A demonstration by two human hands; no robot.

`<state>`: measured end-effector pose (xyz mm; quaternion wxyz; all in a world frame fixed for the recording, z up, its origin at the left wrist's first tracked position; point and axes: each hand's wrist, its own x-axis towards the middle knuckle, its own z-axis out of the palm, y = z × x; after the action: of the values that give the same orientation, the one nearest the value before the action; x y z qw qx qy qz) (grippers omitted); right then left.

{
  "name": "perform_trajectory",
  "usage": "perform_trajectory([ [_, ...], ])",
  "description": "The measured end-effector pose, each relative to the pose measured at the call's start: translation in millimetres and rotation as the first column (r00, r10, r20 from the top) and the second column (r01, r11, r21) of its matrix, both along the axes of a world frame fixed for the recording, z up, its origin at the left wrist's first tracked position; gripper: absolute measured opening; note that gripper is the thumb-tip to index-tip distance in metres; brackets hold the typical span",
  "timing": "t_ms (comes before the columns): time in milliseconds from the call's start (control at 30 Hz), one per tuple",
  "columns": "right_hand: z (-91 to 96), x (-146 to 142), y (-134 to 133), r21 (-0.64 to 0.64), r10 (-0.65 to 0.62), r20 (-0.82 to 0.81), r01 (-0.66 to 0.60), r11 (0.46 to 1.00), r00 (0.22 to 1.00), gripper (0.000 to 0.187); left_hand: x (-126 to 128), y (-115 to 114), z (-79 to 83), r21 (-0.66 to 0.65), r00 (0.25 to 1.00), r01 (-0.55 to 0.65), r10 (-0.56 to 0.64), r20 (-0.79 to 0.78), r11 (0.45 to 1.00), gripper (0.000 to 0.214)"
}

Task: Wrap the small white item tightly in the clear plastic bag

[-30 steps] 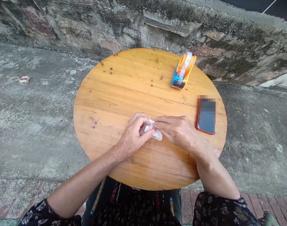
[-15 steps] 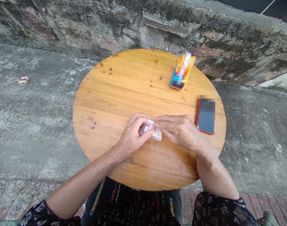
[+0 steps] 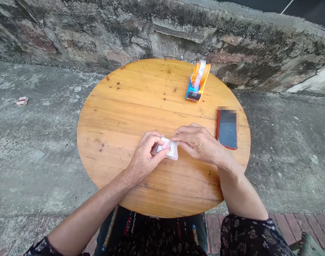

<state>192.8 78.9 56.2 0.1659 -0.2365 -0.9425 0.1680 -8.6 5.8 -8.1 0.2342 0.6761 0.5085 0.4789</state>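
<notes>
Near the middle of the round wooden table [image 3: 125, 124], a small flat packet [image 3: 172, 150] wrapped in clear, shiny plastic shows white with faint pink marks. My left hand [image 3: 145, 154] grips its left part, thumb on top and fingers curled around the far side. At the packet's far right edge, my right hand [image 3: 195, 142] has its fingertips pinched together on the plastic. The right palm faces down, so part of that grip is hidden. What the wrapping contains cannot be made out.
An orange and blue tape dispenser [image 3: 197, 81] stands at the table's far right. A phone in a red case [image 3: 227, 133] lies near the right edge. Behind the table runs a stone wall [image 3: 141, 32]. A small crumpled box [image 3: 22, 101] is on the concrete floor, left.
The whole view has shifted slightly. My right fingertips have drawn a little to the right across the packet, leaving more of its top visible. My left hand keeps its hold.
</notes>
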Motion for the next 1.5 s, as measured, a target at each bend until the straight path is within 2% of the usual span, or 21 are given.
perform_trajectory([
  [633, -0.9, -2, -3, -0.008, 0.020, 0.012, -0.020, 1.000, 1.000, 0.023, 0, -1, 0.7, 0.007, 1.000, 0.005, -0.005, -0.002, 1.000, 0.011],
  [800, -0.9, -2, 1, -0.001, -0.001, -0.039, 0.001, 1.000, 0.999, 0.024, -1, -1, 1.6, 0.009, 1.000, -0.006, 0.006, -0.023, 1.000, 0.010],
  [900, 1.7, 1, 6, -0.064, -0.057, -0.076, 0.052, 0.997, 0.996, 0.023, -1, -1, 1.9, 0.031, 0.999, -0.019, 0.020, -0.045, 0.999, 0.010],
  [1000, 5.3, 6, 9, -0.137, -0.064, -0.012, 0.061, 0.989, 0.998, 0.024, -1, -1, 1.1, 0.061, 0.995, -0.049, 0.054, -0.082, 0.997, 0.011],
  [1067, 6.0, 9, 7, -0.146, -0.053, 0.054, 0.061, 0.987, 0.997, 0.034, 0, -2, 0.7, 0.083, 0.992, -0.062, 0.070, -0.102, 0.995, 0.012],
  [1200, -2.4, 14, -3, -0.158, -0.084, 0.123, 0.103, 0.982, 0.989, 0.080, -3, -4, 3.4, 0.120, 0.993, -0.031, 0.045, -0.111, 0.992, 0.022],
  [1267, -11.1, 13, -8, -0.178, -0.102, 0.127, 0.124, 0.976, 0.987, 0.095, -7, -4, 5.8, 0.106, 0.992, -0.025, 0.038, -0.123, 0.994, 0.029],
  [1333, -20.9, 12, -12, -0.193, -0.120, 0.105, 0.138, 0.971, 0.987, 0.100, -13, -4, 7.5, 0.051, 0.991, 0.002, 0.005, -0.131, 0.999, 0.039],
  [1400, -29.8, 10, -14, -0.204, -0.133, 0.072, 0.145, 0.968, 0.989, 0.102, -19, -2, 8.1, -0.022, 0.988, 0.059, -0.061, -0.141, 0.998, 0.058],
  [1500, -39.0, 6, -16, -0.219, -0.165, 0.021, 0.166, 0.962, 0.986, 0.096, -23, -1, 8.9, -0.127, 0.973, 0.115, -0.137, -0.186, 0.985, 0.080],
])
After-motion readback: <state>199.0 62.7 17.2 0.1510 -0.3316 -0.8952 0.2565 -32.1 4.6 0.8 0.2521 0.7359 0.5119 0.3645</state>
